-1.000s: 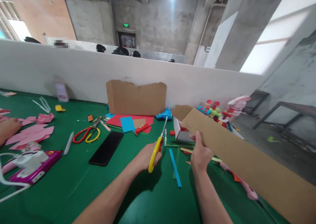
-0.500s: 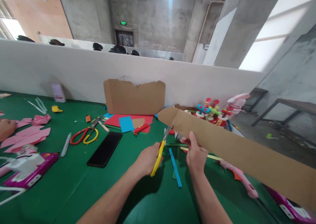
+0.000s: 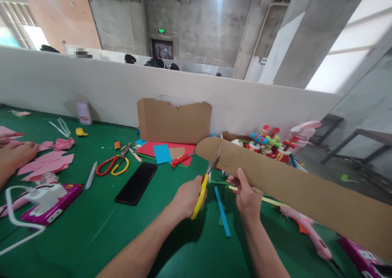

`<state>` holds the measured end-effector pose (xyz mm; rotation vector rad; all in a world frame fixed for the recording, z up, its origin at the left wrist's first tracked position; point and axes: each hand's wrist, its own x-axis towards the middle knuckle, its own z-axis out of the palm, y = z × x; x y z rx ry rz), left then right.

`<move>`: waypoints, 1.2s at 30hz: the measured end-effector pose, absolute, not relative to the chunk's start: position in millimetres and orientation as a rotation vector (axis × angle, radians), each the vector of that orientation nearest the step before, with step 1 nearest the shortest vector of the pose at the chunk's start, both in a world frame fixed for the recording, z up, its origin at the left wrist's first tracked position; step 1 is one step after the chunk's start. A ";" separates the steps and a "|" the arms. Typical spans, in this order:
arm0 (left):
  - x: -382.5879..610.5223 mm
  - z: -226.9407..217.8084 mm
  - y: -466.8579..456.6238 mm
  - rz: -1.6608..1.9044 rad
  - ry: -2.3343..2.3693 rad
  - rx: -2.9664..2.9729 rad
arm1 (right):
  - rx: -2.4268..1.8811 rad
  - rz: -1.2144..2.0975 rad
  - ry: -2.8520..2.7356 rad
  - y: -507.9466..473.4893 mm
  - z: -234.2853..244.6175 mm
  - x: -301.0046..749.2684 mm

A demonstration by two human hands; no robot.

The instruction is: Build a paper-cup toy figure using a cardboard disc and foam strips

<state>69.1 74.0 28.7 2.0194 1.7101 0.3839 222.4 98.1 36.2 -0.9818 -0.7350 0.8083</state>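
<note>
Green table (image 3: 92, 245) spreads from the near side of the phone (image 3: 136, 183); beyond the phone its far edge meets a white partition (image 3: 107, 88). Bare surface shows between the phone and the left forearm.

Left of the phone: two-coloured shears (image 3: 121, 156) close by, then a purple power strip (image 3: 58, 202), pink paper (image 3: 45, 165) and another person's hand (image 3: 18, 157). Beyond the phone: red paper (image 3: 147, 149), blue paper (image 3: 161, 153), a red-handled tool (image 3: 181, 160), upright cardboard (image 3: 176, 122). Right of the phone: a blue strip (image 3: 222, 212) between the hands; well to the right, toys (image 3: 269, 143) and a pink glue gun (image 3: 315, 235) crowd the long cardboard piece (image 3: 288, 171).

Left hand (image 3: 189, 197), right of the phone, curls around the yellow-handled scissors (image 3: 201, 195); blades overlap the cardboard's near edge, depth of cut unclear. Right hand (image 3: 247, 196), farther right, pinches that edge, thumb up, some fingers hidden.
</note>
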 end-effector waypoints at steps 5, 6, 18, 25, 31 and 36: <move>76.7 29.2 73.1 0.455 1.728 1.997 | -0.958 0.804 -0.728 97.3 40.3 222.6; 77.1 29.1 73.0 0.460 1.739 1.992 | -0.959 0.797 -0.732 97.2 40.5 222.8; 78.7 20.8 74.7 0.591 1.637 1.943 | -1.008 0.845 -0.733 103.9 35.8 227.8; 71.7 5.7 81.2 0.630 1.704 1.964 | -1.153 0.885 -0.916 101.6 24.4 229.0; 75.4 12.5 80.3 0.635 1.687 1.874 | -1.157 0.917 -0.850 103.0 26.7 232.0; 80.0 6.5 80.9 0.786 1.655 1.800 | -1.118 0.926 -0.813 100.4 32.8 231.5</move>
